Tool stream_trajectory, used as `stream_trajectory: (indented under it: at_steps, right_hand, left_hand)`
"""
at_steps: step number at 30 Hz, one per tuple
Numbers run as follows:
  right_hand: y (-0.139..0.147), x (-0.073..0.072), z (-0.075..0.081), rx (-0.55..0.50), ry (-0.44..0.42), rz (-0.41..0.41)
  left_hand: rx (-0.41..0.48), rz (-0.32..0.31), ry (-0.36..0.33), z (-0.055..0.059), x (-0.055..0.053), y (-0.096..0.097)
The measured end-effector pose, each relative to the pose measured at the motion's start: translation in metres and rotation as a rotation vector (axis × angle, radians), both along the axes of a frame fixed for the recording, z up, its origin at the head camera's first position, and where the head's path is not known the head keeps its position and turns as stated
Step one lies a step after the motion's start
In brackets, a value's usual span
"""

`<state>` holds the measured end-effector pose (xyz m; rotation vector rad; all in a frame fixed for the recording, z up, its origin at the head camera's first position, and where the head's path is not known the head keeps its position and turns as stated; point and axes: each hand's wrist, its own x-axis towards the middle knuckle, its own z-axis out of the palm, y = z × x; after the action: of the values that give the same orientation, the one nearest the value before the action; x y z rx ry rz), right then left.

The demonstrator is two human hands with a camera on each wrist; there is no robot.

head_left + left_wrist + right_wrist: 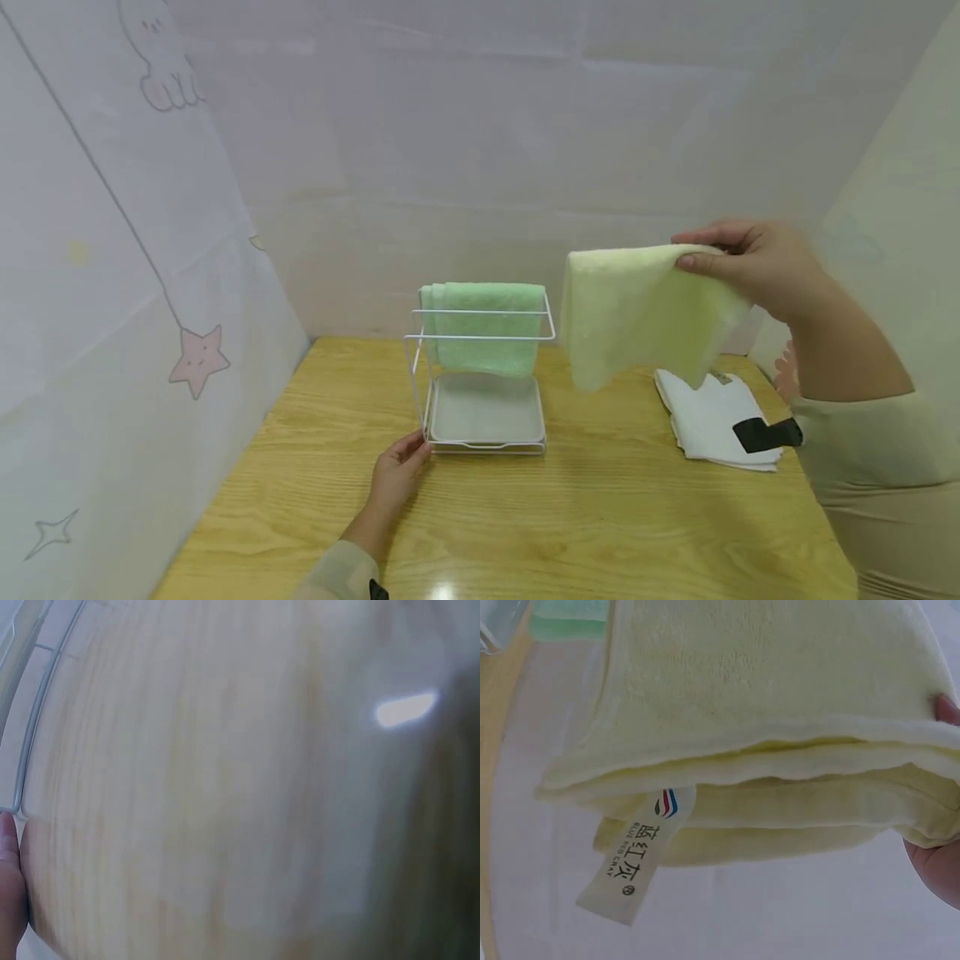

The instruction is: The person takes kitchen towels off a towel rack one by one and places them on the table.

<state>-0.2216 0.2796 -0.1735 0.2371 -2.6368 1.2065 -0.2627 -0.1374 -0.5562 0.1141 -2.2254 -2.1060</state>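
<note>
I count three pieces of cloth in front of me. One pale yellow, soft terry towel, folded over [626,312], hangs in the air from the right hand [757,258], above the back right part of the wood-grained tabletop [615,517]. That hand's grip is narrow, pinching the towel's upper right part, thumb in front and fingers behind. From the right wrist I can make out one white fabric tag [637,859] on the yellow towel, with dark lettering and a small striped mark.

The left hand [397,471] is down low; its grip is narrow, finger and thumb holding the front left bottom corner of one white wire rack [495,337]. The rack stands toward the tabletop's back edge, a little left of midway between the side edges, and to the left of the yellow towel.

One mint-green towel, folded in layers [487,354], drapes over the upper part of the rack. Beneath it, in the rack's base, sits one shallow, off-white rectangular tray [487,408].

The third cloth, white and folded flat [712,425], lies near the tabletop's right edge. Two beige sleeves show, and a pink cartoon star [198,360] decorates the left wall hanging.
</note>
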Motion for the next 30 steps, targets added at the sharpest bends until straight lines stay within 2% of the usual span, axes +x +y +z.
stream_trajectory:
  at_steps: [4,8,11,17,21,25,28,30]
  right_hand:
    - [0.004,0.002,-0.026,-0.002,-0.031,0.019]
    - [0.01,0.007,-0.052,0.003,-0.026,0.09]
    - [0.014,0.014,-0.069,0.062,-0.032,0.111]
    - [0.018,0.024,-0.099,0.156,-0.075,0.094]
    - [0.02,0.029,-0.12,0.163,-0.073,0.092]
    - [0.02,0.036,-0.14,0.153,-0.01,0.111]
    - [0.02,0.041,-0.151,0.138,-0.028,0.118]
    - [0.02,0.045,-0.159,0.109,-0.078,0.12]
  left_hand:
    - [0.002,-0.002,0.017,0.001,0.003,0.0]
    - [0.007,-0.002,0.031,0.002,0.005,0.0]
    - [0.017,-0.006,0.02,0.002,0.005,-0.001]
    - [0.032,0.0,0.003,0.003,0.005,-0.001]
    - [0.037,0.004,-0.001,0.002,0.004,-0.001]
    - [0.037,-0.003,-0.001,0.002,0.004,0.0]
    - [0.038,-0.005,-0.001,0.003,0.004,0.0]
    - [0.034,-0.008,0.003,0.004,0.005,0.0]
